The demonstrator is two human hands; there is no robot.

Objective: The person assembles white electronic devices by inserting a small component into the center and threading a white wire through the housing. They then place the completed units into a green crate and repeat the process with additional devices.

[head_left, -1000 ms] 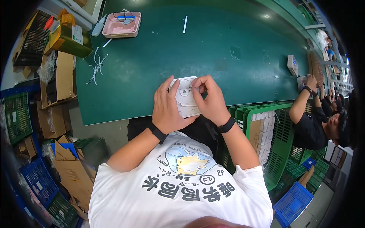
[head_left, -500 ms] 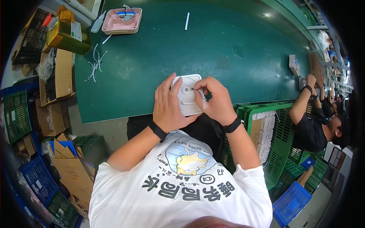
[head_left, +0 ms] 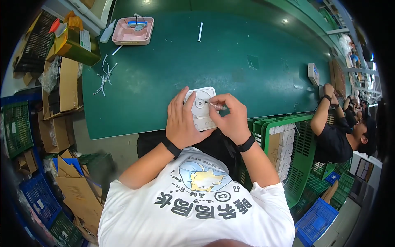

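A flat white square case (head_left: 200,122) with rounded corners, a disc-player-like body with a round recess and a small round hub, stands at the table's near edge. My left hand (head_left: 181,119) grips it along its left side, fingers stretched over the top and thumb by the lower edge. My right hand (head_left: 231,117) is closed in a pinch over the case's right side. Between its fingertips is a thin whitish piece (head_left: 218,106) with a small dark tip beside the hub; its kind cannot be made out.
On the green table (head_left: 164,70) lie a pink case with wires (head_left: 132,37), a clear bottle (head_left: 108,32), white wire pieces (head_left: 105,78) and a white strip (head_left: 200,32). A green crate (head_left: 302,152) with white cases stands right, near a co-worker (head_left: 343,133). Cartons (head_left: 78,185) stand left.
My right hand's grip has shifted, showing more of the whitish piece, its dark tip still near the hub. The left hand keeps hold. The whole view has shifted slightly.
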